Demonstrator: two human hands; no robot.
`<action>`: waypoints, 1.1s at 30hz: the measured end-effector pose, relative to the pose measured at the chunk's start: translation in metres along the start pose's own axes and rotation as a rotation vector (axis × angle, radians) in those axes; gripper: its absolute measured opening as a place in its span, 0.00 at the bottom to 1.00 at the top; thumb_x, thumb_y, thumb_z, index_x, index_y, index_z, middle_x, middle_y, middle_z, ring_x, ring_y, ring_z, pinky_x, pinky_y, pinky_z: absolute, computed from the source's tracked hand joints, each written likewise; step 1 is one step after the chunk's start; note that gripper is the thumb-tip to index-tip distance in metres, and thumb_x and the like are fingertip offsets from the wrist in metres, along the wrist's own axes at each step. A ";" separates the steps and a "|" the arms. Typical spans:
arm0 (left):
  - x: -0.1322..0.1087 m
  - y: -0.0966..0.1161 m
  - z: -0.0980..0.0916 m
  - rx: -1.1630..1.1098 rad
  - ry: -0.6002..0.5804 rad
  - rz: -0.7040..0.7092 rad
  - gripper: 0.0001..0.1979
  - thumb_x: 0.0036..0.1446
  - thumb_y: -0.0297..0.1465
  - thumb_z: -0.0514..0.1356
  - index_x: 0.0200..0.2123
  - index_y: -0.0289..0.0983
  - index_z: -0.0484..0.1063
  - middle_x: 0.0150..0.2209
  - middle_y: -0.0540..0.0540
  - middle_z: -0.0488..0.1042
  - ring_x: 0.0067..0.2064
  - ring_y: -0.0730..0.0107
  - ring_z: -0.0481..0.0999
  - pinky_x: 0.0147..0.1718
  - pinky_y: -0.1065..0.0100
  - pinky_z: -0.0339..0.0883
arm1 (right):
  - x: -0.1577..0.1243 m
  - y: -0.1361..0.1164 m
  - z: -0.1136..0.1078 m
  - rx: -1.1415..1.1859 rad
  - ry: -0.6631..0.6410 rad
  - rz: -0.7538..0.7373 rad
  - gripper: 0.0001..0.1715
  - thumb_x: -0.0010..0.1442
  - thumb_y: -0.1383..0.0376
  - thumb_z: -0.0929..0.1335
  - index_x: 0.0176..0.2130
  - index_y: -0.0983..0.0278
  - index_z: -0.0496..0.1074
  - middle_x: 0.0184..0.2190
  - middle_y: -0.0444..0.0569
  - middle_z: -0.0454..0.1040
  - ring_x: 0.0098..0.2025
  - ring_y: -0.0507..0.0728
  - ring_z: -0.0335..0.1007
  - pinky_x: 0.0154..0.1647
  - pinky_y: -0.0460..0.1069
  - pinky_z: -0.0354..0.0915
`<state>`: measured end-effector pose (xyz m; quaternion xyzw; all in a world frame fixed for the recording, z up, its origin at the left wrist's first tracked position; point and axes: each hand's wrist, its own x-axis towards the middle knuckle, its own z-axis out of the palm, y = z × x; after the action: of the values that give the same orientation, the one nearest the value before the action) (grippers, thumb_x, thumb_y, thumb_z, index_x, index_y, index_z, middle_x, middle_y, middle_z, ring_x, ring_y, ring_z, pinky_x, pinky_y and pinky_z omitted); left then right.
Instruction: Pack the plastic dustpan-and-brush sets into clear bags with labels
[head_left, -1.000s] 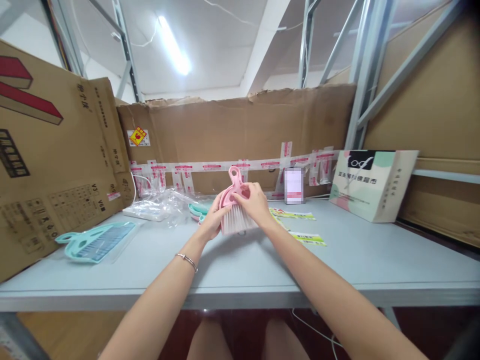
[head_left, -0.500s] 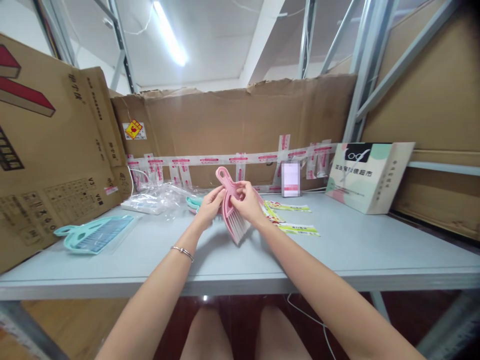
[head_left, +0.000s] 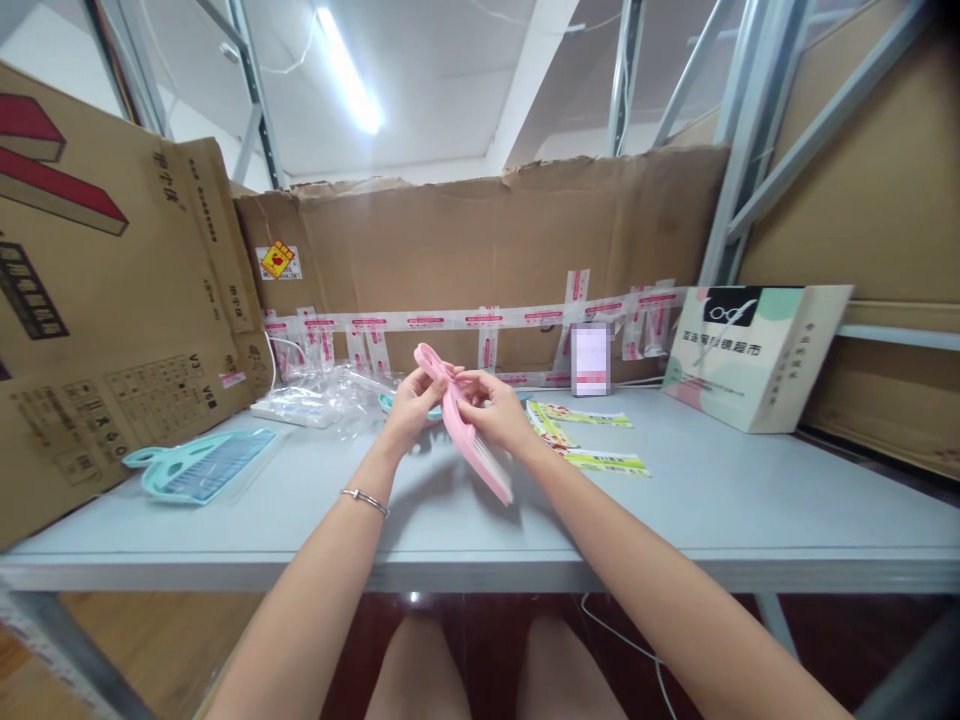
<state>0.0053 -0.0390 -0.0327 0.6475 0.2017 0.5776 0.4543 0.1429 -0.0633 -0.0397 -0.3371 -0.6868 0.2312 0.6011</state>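
Note:
Above the middle of the table, a pink dustpan and brush set (head_left: 474,450) is held between both hands, tilted with its bristle end down to the right. My left hand (head_left: 415,403) pinches it near the looped handle. My right hand (head_left: 496,408) grips its side, fingers closed around the middle. White bristles show along the lower right edge. Behind my left hand, part of a teal item (head_left: 386,402) lies on the table, mostly hidden. At the left lies a teal dustpan and brush set (head_left: 202,467), partly in clear plastic.
Clear plastic bags (head_left: 330,395) lie crumpled at the back left. Yellow-green printed strips (head_left: 600,461) are right of my hands. A phone with a lit screen (head_left: 591,360) leans against the cardboard (head_left: 420,250). A printed box (head_left: 750,360) stands right, a large carton (head_left: 112,300) left.
The pink set has turned in my hands, from its broad face showing to nearly edge-on. Its bristle end has swung right. The view has shifted slightly.

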 end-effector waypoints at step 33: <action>-0.003 0.015 -0.013 -0.150 -0.048 -0.105 0.20 0.47 0.37 0.66 0.43 0.35 0.73 0.38 0.42 0.77 0.39 0.62 0.76 0.36 0.67 0.68 | -0.004 -0.016 -0.010 0.029 0.093 -0.040 0.14 0.48 0.65 0.65 0.38 0.64 0.68 0.26 0.42 0.69 0.27 0.50 0.62 0.31 0.47 0.61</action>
<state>-0.0113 -0.0443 -0.0225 0.6141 0.1806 0.5507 0.5357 0.1495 -0.0780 -0.0291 -0.3251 -0.6613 0.2132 0.6416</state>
